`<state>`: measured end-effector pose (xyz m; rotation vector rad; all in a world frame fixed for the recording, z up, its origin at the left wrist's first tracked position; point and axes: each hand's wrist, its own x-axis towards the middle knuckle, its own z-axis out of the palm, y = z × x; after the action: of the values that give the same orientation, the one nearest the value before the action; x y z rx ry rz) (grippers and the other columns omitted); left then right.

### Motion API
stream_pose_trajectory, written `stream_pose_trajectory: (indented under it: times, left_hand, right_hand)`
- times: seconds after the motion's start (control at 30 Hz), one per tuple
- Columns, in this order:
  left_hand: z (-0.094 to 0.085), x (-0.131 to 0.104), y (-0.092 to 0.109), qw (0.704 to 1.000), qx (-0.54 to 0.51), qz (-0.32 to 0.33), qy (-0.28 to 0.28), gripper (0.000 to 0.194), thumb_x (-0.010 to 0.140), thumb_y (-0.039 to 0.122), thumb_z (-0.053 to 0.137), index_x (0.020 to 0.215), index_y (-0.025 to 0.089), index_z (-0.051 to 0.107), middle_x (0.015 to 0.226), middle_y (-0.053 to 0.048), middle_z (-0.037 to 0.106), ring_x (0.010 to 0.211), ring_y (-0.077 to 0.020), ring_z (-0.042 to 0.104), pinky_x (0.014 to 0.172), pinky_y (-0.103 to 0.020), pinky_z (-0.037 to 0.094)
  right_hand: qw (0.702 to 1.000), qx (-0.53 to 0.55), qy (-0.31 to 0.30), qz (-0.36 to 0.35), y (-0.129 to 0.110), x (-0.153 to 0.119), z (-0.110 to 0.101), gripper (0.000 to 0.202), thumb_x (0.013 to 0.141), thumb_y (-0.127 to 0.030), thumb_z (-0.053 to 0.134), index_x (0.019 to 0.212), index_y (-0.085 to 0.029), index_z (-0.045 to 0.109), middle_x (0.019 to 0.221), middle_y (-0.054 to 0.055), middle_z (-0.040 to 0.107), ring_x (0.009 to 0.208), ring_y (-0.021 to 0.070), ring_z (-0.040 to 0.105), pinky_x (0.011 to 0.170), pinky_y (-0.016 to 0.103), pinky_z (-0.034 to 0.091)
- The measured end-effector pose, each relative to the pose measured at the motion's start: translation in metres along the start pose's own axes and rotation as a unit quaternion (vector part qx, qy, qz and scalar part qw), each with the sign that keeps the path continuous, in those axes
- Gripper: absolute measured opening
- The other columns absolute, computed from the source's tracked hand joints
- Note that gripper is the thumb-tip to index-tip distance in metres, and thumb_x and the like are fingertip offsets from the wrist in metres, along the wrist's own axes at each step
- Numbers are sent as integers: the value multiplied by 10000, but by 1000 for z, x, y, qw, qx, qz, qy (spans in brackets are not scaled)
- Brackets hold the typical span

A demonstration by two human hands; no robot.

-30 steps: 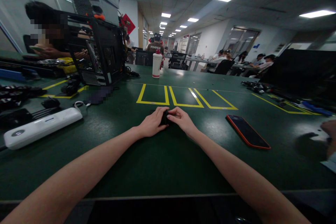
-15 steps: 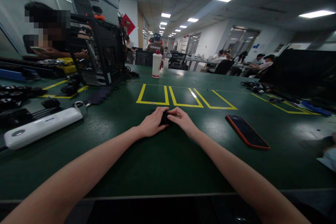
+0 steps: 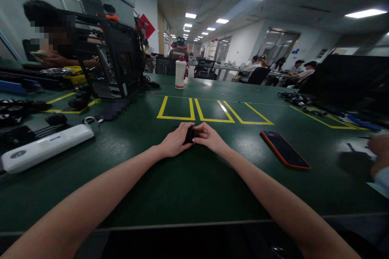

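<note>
- The small black object (image 3: pixel 189 134), its shape mostly covered by the hands, sits low over the dark green, smooth surface (image 3: pixel 179 194); whether it touches the surface cannot be told.
- The left hand (image 3: pixel 175 141) is at its left side, fingers curved over and around it, holding it.
- The right hand (image 3: pixel 210 138) is at its right side, thumb and fingers bent and drawn close together at its edge; whether they pinch a part of it cannot be told.
- Just beyond the object lie three outlines of yellow tape (image 3: pixel 214 121), side by side.
- Farther beyond it stands an upright white cylindrical bottle with a red top (image 3: pixel 180 76).
- Right of it, a dark-screened phone with an orange edge (image 3: pixel 285 149) lies flat.
- Well to its left lies a long white plastic device (image 3: pixel 48 148); beyond that stands a black open-framed computer case (image 3: pixel 123 62).
- Far right of it is another person's hand (image 3: pixel 379 147), blurred.
</note>
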<state>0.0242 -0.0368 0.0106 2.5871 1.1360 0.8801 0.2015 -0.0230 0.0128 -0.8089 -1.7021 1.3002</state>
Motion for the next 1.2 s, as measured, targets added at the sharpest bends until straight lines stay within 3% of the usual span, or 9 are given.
stream_pose_trajectory:
  times: [0.13,0.23,0.37,0.57,0.77,0.93,1.2]
  left_hand:
    - [-1,0,2,1000,-2,6,1,591,746,299,529,1226,238,190,1200,-88,342,1053,-233,442,777,-399,469]
    - [-2,0,3,1000,-1,6,-3,590,748,306,527,1227,234,192,1193,-91,347,1040,-233,449,756,-390,475]
    - [-2,0,2,1000,-2,0,-6,596,742,305,531,1228,236,192,1178,-90,357,1012,-233,463,726,-382,479]
    - [0,0,0,1000,-11,-2,-2,588,746,303,525,1229,241,197,1177,-91,355,1009,-232,464,733,-391,472]
    - [-1,0,1,1000,-14,-2,-1,597,742,318,533,1230,244,197,1187,-88,350,999,-229,474,732,-389,475]
    - [-1,0,1,1000,-9,0,-3,603,736,304,541,1229,242,199,1176,-84,359,1003,-228,468,731,-384,479]
    - [1,0,0,1000,-11,-9,1,594,735,300,535,1224,244,202,1176,-90,357,1016,-236,466,747,-406,469]
  right_hand:
    - [999,-15,28,-14,0,0,3,236,654,-282,628,838,-197,506,856,0,554,819,138,571,794,349,445]
    - [998,-36,51,-12,-1,2,5,260,659,-289,623,878,-194,521,873,15,566,841,145,566,817,361,431]
    - [999,-25,22,24,-2,2,3,297,651,-257,629,919,-176,527,929,39,579,886,155,563,858,374,415]
    - [1000,1,-4,-3,0,0,1,383,562,-188,696,883,-210,488,956,-1,544,889,147,566,841,349,436]
    - [998,-35,45,-27,-1,1,5,210,682,-308,598,844,-196,524,867,4,565,842,134,556,814,329,433]
    - [998,-48,35,14,1,3,2,313,668,-292,613,948,-188,518,949,39,571,894,155,554,839,360,425]
    - [1000,12,-2,1,1,0,2,377,563,-198,691,878,-210,484,942,0,548,871,148,569,826,347,446]
